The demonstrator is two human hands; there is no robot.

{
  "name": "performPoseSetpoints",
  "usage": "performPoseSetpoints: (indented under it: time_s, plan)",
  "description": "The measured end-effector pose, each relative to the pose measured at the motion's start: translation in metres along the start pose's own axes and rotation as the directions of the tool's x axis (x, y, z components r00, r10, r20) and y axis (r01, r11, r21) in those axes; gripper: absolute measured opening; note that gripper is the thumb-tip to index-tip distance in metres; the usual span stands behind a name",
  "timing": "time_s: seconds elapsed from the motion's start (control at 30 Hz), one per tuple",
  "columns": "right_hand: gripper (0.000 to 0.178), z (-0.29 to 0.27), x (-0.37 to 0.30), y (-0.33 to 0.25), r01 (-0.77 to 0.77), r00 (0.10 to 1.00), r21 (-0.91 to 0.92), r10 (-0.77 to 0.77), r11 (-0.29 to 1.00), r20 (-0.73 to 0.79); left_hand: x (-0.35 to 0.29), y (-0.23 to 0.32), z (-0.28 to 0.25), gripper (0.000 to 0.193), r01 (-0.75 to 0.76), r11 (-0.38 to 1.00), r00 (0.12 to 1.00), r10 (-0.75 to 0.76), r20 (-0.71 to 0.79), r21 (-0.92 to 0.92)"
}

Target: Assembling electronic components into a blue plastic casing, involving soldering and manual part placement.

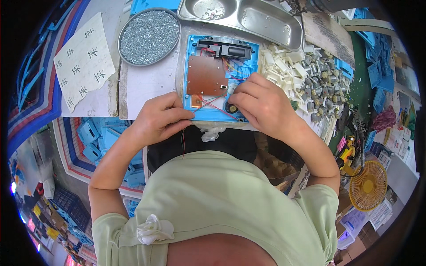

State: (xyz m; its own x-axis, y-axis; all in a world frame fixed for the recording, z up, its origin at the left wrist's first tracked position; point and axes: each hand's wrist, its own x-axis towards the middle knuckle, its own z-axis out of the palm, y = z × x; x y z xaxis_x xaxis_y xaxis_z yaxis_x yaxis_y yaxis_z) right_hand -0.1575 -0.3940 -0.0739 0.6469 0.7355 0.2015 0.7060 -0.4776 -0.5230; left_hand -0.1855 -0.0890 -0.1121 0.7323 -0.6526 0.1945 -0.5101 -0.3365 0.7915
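Note:
A blue plastic housing (248,55) lies open on the workbench, with a brown circuit board (206,75), a black part (224,48) at its top and thin red wires (213,102) running across it. My left hand (159,117) rests at the housing's lower left corner, fingers curled and pinching a red wire that hangs down. My right hand (262,104) is bent over the lower right part of the housing, fingertips pressed on a small part near the board's edge. What the fingers hold there is hidden.
A round metal dish of screws (148,35) and a steel two-part tray (248,17) stand behind the housing. White plastic pieces (284,62) and small grey motors (324,84) are heaped at the right. A paper with marks (84,57) lies at the left. Blue housings (95,137) are stacked below the bench.

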Motion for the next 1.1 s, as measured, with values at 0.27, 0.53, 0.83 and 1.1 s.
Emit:
performPoseSetpoints:
  time_s: [0.27,0.53,0.83,1.1]
  plan:
    - [0.025,0.017,-0.018,-0.009,-0.026,0.983,-0.059,0.015,0.998,-0.184,0.001,-0.002,0.000,0.025,-0.011,1.000,1.000,0.011,0.008,-0.011]
    - [0.016,-0.032,-0.036,0.033,-0.467,0.876,-0.294,0.389,0.834,-0.286,0.002,0.000,-0.001,0.030,-0.006,0.999,0.999,0.004,0.037,0.035]
    - [0.017,-0.053,-0.039,0.032,-0.581,0.807,-0.221,0.517,0.784,-0.287,0.095,0.023,-0.067,0.018,-0.023,1.000,0.999,0.022,0.031,0.012]
    - [0.010,-0.049,-0.053,0.016,-0.629,0.552,0.436,0.765,0.643,-0.333,0.290,-0.050,-0.008,0.021,-0.349,0.503,0.933,0.107,0.343,0.791]
